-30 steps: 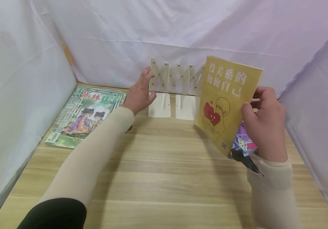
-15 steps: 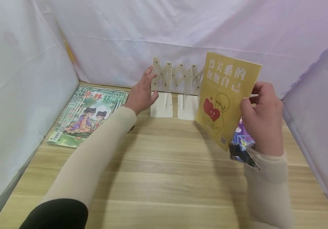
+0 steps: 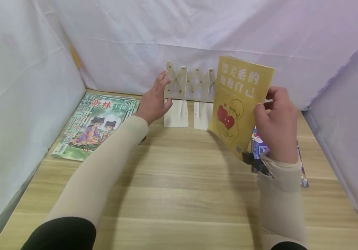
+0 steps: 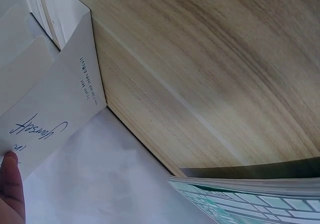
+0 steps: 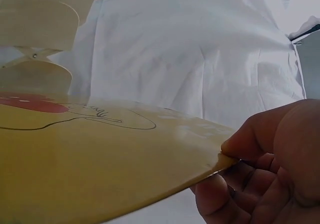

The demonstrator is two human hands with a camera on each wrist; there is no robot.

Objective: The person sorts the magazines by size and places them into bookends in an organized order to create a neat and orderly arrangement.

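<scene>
the right hand [image 3: 275, 121] grips a yellow book [image 3: 239, 104] by its right edge, holding it upright above the table [image 3: 179, 194] near the back edge, just right of a cream rack [image 3: 189, 83]. the left hand [image 3: 154, 100], fingers straight, touches the rack's left end. a magazine [image 3: 96, 125] lies by the left edge.

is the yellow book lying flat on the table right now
No, the right hand holds the yellow book upright in the air above the table.

Green illustrated magazine [image 3: 96, 125] lying flat at table's [image 3: 179, 194] left, purple-patterned booklet [image 3: 261, 147], perhaps a magazine, at right, white cloth backdrop [image 3: 179, 34]
</scene>
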